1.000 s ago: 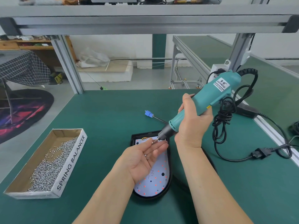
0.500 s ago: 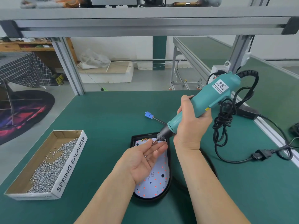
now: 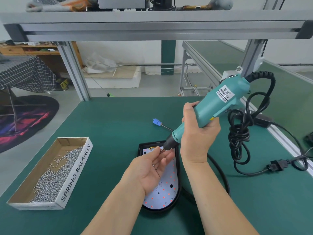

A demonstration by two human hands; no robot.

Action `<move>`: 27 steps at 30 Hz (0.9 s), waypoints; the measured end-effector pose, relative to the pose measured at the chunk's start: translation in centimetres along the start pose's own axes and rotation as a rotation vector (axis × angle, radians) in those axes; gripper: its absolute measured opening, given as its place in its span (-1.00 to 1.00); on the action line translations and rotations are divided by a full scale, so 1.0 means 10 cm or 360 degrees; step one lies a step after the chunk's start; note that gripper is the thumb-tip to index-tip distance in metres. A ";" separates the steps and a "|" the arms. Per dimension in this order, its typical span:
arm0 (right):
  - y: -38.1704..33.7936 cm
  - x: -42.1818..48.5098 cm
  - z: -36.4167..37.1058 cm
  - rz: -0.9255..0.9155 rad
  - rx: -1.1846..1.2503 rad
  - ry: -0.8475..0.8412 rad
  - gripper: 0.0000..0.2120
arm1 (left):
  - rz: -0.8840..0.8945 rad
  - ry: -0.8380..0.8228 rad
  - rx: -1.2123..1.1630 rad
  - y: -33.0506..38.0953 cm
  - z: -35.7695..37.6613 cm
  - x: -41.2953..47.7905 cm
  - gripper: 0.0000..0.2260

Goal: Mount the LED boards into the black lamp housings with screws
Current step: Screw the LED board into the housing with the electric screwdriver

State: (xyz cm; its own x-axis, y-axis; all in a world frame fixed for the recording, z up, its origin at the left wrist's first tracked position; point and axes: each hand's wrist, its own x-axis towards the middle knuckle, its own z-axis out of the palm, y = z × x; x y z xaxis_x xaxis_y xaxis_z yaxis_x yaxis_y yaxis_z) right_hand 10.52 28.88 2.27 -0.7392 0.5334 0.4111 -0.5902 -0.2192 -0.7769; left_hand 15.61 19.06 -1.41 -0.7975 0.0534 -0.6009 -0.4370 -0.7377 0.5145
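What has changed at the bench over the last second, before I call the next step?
Very little. The right hand tipped the rear of the screwdriver slightly down and leftward; its bit remains at the fingertips of the left hand. That hand still lies palm up over the LED board in its black housing, screws in the palm. Nothing was grasped or released; the screw box did not move.

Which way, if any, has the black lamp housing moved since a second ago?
No. The black lamp housing keeps its place relative to the blue connector.
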 end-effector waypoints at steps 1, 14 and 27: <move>0.00 0.00 0.00 0.0005 -0.0009 0.0023 -0.89 | 0.0000 -0.0005 0.0001 0.00 0.00 0.00 -0.86; 0.06 0.00 0.03 0.0103 -0.0037 0.0153 -0.90 | 0.0082 -0.0059 -0.0031 -0.06 -0.01 0.04 -0.81; -0.07 0.29 -0.13 0.0182 0.0214 0.0412 -0.82 | 0.1023 0.0417 0.1735 -0.14 -0.10 0.10 -0.87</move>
State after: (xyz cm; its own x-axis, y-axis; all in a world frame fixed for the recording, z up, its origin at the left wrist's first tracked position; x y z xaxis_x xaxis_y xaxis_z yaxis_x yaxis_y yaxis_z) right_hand 9.18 31.64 3.44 -0.7065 0.6855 0.1760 -0.5582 -0.3868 -0.7341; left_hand 15.87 19.48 -3.37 -0.9394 -0.3285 -0.0985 -0.2183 0.3513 0.9105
